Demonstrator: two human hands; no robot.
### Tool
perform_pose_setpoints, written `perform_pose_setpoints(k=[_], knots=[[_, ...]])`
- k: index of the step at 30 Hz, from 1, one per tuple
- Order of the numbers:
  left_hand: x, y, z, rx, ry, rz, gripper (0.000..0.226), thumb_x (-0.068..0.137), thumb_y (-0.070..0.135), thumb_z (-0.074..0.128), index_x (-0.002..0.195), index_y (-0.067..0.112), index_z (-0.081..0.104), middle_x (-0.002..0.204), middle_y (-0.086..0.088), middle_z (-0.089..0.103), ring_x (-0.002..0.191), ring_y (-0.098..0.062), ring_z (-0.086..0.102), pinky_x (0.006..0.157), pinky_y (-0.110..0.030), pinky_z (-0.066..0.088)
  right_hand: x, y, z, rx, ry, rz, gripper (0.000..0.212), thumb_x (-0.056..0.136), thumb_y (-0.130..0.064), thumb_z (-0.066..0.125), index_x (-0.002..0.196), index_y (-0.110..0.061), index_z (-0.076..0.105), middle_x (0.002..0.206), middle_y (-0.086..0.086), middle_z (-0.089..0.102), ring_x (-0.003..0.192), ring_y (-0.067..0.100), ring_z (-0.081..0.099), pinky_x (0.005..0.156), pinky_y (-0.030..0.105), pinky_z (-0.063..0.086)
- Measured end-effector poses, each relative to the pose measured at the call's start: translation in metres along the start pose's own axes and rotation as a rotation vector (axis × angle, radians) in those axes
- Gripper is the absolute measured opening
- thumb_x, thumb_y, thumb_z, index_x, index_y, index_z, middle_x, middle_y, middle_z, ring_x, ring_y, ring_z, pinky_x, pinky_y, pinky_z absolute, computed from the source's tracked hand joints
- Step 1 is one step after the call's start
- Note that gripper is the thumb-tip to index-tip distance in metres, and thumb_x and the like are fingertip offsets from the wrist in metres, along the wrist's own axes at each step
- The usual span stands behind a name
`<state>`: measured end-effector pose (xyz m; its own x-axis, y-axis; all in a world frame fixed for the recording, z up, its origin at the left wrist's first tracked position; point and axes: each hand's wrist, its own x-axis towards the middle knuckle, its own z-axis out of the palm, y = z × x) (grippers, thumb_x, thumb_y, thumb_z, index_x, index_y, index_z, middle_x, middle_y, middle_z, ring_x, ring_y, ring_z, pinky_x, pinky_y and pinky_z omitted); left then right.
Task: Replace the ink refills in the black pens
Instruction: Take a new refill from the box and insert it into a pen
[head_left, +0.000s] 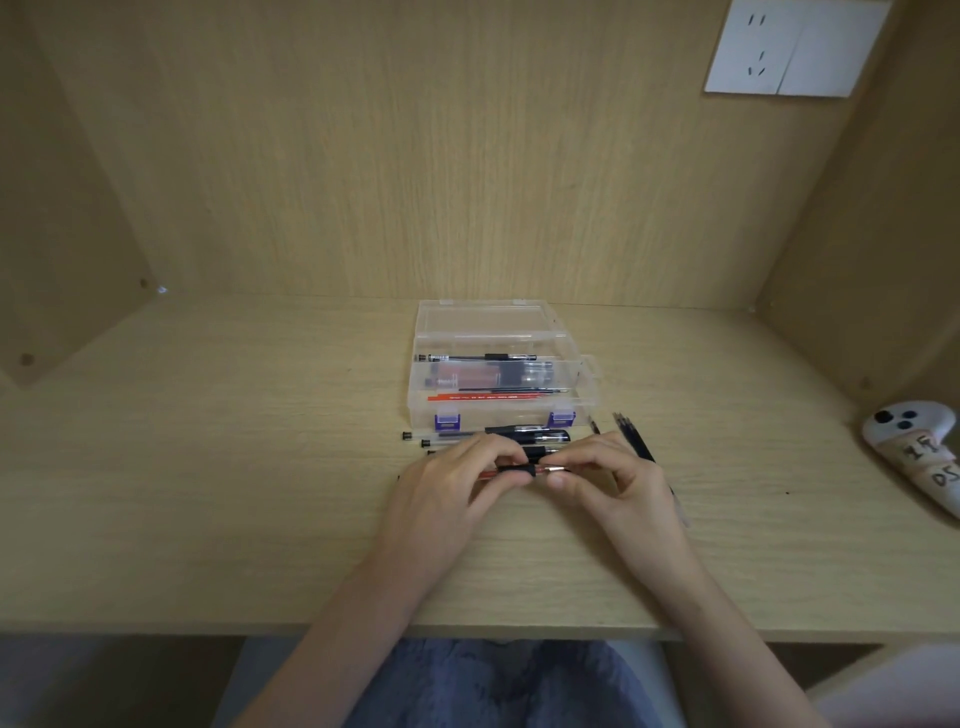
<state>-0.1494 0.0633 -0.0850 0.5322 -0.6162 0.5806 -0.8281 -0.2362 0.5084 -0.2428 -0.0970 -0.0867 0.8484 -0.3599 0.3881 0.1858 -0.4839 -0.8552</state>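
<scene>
Light wood bench (249, 519) tucked into a wood-panelled nook, white wall socket (795, 47) up top right. My clear box (498, 414) with purple latches sits open mid-bench, pens and refills inside, and a few spare pens (493, 435) lie just in front of it. Loose refills (635, 440) sit to the right, a white controller (911, 441) at the far edge. My left hand (452, 486) grips the pen (519, 471) by its black grip, and my right hand (618, 483) pinches the metal tip end, both above the bench near the box.
</scene>
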Motion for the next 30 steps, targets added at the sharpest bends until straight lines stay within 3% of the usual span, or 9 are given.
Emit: perform_pose_setpoints(k=[4, 7, 12, 15, 18, 20, 26, 30], knots=[[-0.0001, 0.0009, -0.0011, 0.038, -0.02, -0.01, 0.028, 0.077, 0.056, 0.057, 0.097, 0.037, 0.049, 0.092, 0.023, 0.056, 0.069, 0.001, 0.056, 0.063, -0.018, 0.048, -0.0005, 0.0, -0.0001, -0.001, 0.002, 0.001, 0.016, 0.069, -0.03, 0.072, 0.084, -0.027, 0.074, 0.087, -0.01, 0.067, 0.094, 0.011, 0.057, 0.086, 0.017, 0.042], [0.0009, 0.0004, -0.0009, 0.056, -0.011, 0.007, 0.022, 0.078, 0.04, 0.065, 0.09, 0.034, 0.049, 0.094, 0.018, 0.051, 0.072, -0.001, 0.055, 0.059, -0.026, 0.05, -0.0004, 0.0002, 0.0, -0.021, -0.002, -0.006, 0.016, 0.07, -0.03, 0.072, 0.085, -0.028, 0.074, 0.087, -0.009, 0.067, 0.094, 0.01, 0.057, 0.086, 0.017, 0.043], [0.0002, -0.0016, 0.0004, 0.005, -0.013, -0.041, 0.023, 0.084, 0.052, 0.05, 0.098, 0.035, 0.056, 0.085, 0.019, 0.065, 0.075, 0.004, 0.06, 0.066, -0.028, 0.052, -0.0002, -0.0003, 0.0, 0.002, 0.024, -0.004, 0.016, 0.07, -0.029, 0.072, 0.086, -0.028, 0.074, 0.086, -0.009, 0.068, 0.093, 0.012, 0.058, 0.083, 0.016, 0.043], [0.0004, -0.0003, -0.0005, 0.006, -0.028, -0.054, 0.029, 0.079, 0.054, 0.054, 0.102, 0.036, 0.055, 0.086, 0.022, 0.061, 0.069, 0.009, 0.055, 0.065, -0.015, 0.047, -0.0005, 0.0001, 0.0003, 0.003, 0.021, 0.008, 0.015, 0.07, -0.029, 0.072, 0.085, -0.028, 0.074, 0.086, -0.008, 0.068, 0.093, 0.012, 0.058, 0.084, 0.018, 0.044], [0.0009, -0.0007, -0.0006, 0.042, -0.044, -0.039, 0.027, 0.075, 0.041, 0.067, 0.097, 0.034, 0.052, 0.09, 0.021, 0.053, 0.066, 0.009, 0.05, 0.059, -0.008, 0.039, -0.001, -0.001, 0.0005, 0.012, 0.024, 0.014, 0.016, 0.069, -0.027, 0.072, 0.085, -0.027, 0.074, 0.084, -0.006, 0.068, 0.091, 0.012, 0.058, 0.083, 0.015, 0.043], [0.0005, -0.0017, -0.0002, 0.058, -0.035, -0.033, 0.023, 0.077, 0.037, 0.067, 0.094, 0.033, 0.052, 0.09, 0.019, 0.053, 0.067, 0.009, 0.049, 0.059, -0.009, 0.039, -0.0013, -0.0029, 0.0004, 0.02, 0.029, 0.016, 0.018, 0.068, -0.028, 0.072, 0.086, -0.026, 0.074, 0.084, -0.003, 0.068, 0.09, 0.012, 0.058, 0.082, 0.014, 0.043], [0.0001, -0.0023, 0.0006, 0.056, -0.002, -0.016, 0.021, 0.079, 0.052, 0.052, 0.091, 0.035, 0.053, 0.093, 0.019, 0.057, 0.075, 0.0, 0.056, 0.06, -0.019, 0.046, -0.0011, -0.0064, 0.0002, 0.112, 0.031, 0.105, 0.034, 0.065, -0.033, 0.074, 0.098, -0.025, 0.072, 0.09, 0.005, 0.067, 0.084, 0.01, 0.06, 0.081, 0.013, 0.044], [-0.0003, -0.0021, 0.0007, 0.074, -0.008, -0.005, 0.019, 0.081, 0.049, 0.055, 0.091, 0.033, 0.058, 0.09, 0.018, 0.06, 0.074, 0.002, 0.057, 0.061, -0.018, 0.047, -0.0011, -0.0049, 0.0001, 0.059, 0.038, 0.122, 0.011, 0.073, -0.025, 0.075, 0.083, -0.022, 0.073, 0.084, -0.001, 0.068, 0.08, 0.007, 0.059, 0.076, 0.012, 0.042]])
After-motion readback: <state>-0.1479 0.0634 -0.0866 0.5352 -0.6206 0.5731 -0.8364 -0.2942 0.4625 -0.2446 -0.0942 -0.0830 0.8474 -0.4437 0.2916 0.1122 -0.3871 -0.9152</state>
